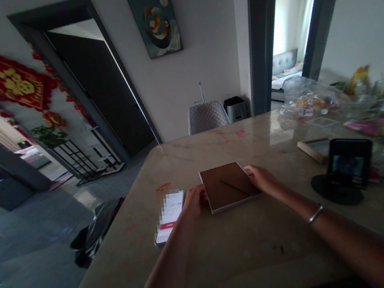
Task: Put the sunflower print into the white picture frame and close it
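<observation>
A flat rectangular picture frame (pixel 225 189) is between my hands over the table, its brown back facing up and thin pale edges around it. A dark slanting line crosses that back. My left hand (pixel 195 198) grips the left edge, fingertips partly hidden at the side. On the opposite edge, my right hand (pixel 258 177) is closed, with its thumb near the top right corner. Whether the frame's underside touches the table I cannot tell. Beside my left hand lies a phone (pixel 169 219) with its screen lit, part of it blurred out.
The stone-topped table (pixel 254 248) fills the foreground. To the right stand a black device on a round base (pixel 350 166) and a wood-edged item (pixel 311 151). Plastic bags (pixel 312 96) and clutter crowd the far right. A grey chair (pixel 208 116) is behind the table.
</observation>
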`<move>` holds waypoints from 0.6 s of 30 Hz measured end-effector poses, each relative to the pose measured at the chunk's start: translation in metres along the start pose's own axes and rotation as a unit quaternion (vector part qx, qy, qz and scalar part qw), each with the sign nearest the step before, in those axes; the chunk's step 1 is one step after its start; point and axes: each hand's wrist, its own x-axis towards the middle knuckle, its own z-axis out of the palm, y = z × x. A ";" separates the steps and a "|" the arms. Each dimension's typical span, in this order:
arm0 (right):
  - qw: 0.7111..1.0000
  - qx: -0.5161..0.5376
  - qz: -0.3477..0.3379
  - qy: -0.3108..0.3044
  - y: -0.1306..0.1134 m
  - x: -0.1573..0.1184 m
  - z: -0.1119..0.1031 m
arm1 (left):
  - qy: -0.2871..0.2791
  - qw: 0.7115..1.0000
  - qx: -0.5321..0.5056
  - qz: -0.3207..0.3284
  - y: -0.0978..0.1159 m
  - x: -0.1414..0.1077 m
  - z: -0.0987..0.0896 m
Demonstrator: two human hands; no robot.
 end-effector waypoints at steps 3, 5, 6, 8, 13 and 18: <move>1.000 0.015 0.010 0.002 0.002 0.001 0.001 | -0.009 0.999 -0.041 -0.002 0.004 -0.001 0.002; 0.997 0.062 0.030 -0.015 -0.001 0.000 0.005 | -0.030 0.997 -0.076 0.017 0.009 -0.006 0.007; 0.994 0.098 0.039 -0.033 -0.004 -0.001 0.007 | -0.043 0.994 -0.092 0.034 0.011 -0.009 0.010; 0.982 0.168 0.043 -0.079 -0.011 -0.004 0.014 | -0.053 0.988 -0.101 0.100 0.014 -0.016 0.018; 0.951 0.262 -0.029 -0.158 -0.025 -0.009 0.014 | -0.097 0.980 -0.030 0.173 0.011 -0.028 0.033; 0.836 0.491 0.148 -0.195 -0.016 -0.004 -0.017 | -0.173 0.958 0.099 0.208 0.002 -0.030 0.033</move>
